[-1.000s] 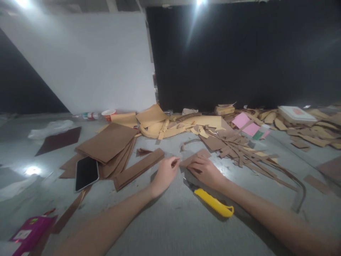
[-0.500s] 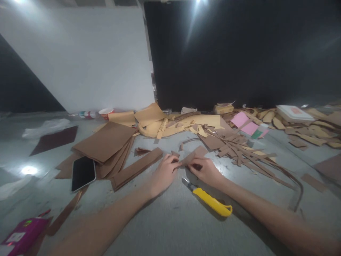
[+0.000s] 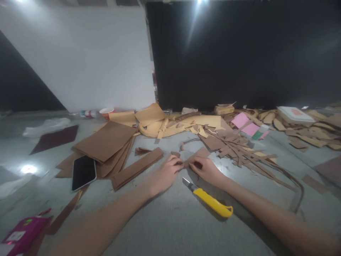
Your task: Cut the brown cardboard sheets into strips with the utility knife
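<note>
Both of my hands meet on a small brown cardboard piece point(image 3: 197, 153) lying on the grey floor. My left hand point(image 3: 165, 174) pinches its near left end with curled fingers. My right hand point(image 3: 206, 170) grips the same piece from the right, fingers bent over it. A yellow utility knife point(image 3: 210, 201) with its blade out lies on the floor just below my right wrist, untouched.
A stack of brown cardboard sheets point(image 3: 106, 142) with a dark phone point(image 3: 83, 172) sits to the left, beside long brown strips point(image 3: 136, 168). Cut scraps and strips point(image 3: 239, 149) pile up at right. A pink packet point(image 3: 21, 236) lies at bottom left. A paper cup point(image 3: 106, 113) stands by the white wall.
My left hand moved right and closed on the cardboard piece's end. My right hand went from lying flat on the piece to gripping it.
</note>
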Demonstrator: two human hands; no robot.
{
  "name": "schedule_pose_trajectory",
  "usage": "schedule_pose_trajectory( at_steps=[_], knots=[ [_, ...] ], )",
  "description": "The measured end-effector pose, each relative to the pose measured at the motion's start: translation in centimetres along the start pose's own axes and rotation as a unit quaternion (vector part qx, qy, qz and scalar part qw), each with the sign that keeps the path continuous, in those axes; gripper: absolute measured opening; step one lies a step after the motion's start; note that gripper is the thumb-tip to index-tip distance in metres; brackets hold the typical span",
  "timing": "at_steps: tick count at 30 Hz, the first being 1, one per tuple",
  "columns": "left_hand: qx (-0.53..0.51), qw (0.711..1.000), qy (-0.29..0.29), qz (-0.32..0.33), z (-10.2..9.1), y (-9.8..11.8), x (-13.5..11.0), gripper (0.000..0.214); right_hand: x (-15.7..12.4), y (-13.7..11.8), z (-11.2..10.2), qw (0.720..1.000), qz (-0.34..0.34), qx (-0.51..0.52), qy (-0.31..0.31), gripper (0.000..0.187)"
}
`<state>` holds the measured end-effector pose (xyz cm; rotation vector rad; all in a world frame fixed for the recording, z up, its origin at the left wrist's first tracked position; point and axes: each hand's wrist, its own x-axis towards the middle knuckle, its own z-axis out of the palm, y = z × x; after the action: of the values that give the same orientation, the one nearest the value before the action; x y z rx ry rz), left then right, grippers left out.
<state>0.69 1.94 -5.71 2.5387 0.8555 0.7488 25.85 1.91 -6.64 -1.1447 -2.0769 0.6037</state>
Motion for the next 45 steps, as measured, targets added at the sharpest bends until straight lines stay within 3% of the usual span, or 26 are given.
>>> schedule_pose_trajectory(
  at_steps=[3,9,20,30,40,45],
  knots=[
    [-0.030,1.000,-0.010,-0.004,-0.1,0.0,0.1,0.048,0.1,0.1,-0.1,1.000,0.008,0.001,-0.005,0.018],
    [-0.066,0.994,0.014,-0.084,0.0,0.0,-0.3,0.060,0.5,-0.5,-0.4,0.999,0.033,-0.020,-0.021,0.017],
    [-0.026,1.000,-0.011,0.001,0.0,-0.1,-0.3,0.061,0.6,-0.6,0.1,0.993,0.042,-0.111,-0.003,0.018],
    [0.009,1.000,-0.019,0.000,0.1,0.0,-0.5,0.065,1.0,0.0,0.6,0.988,0.033,-0.151,0.020,0.015],
    [0.041,0.999,-0.029,0.011,0.4,-0.3,-0.6,0.061,2.0,-0.6,-0.1,0.984,0.095,-0.147,-0.023,0.014],
    [0.049,0.999,-0.020,0.011,0.6,-0.4,-0.5,0.056,2.3,-0.2,0.0,0.984,0.076,-0.162,-0.007,0.017]
  ],
)
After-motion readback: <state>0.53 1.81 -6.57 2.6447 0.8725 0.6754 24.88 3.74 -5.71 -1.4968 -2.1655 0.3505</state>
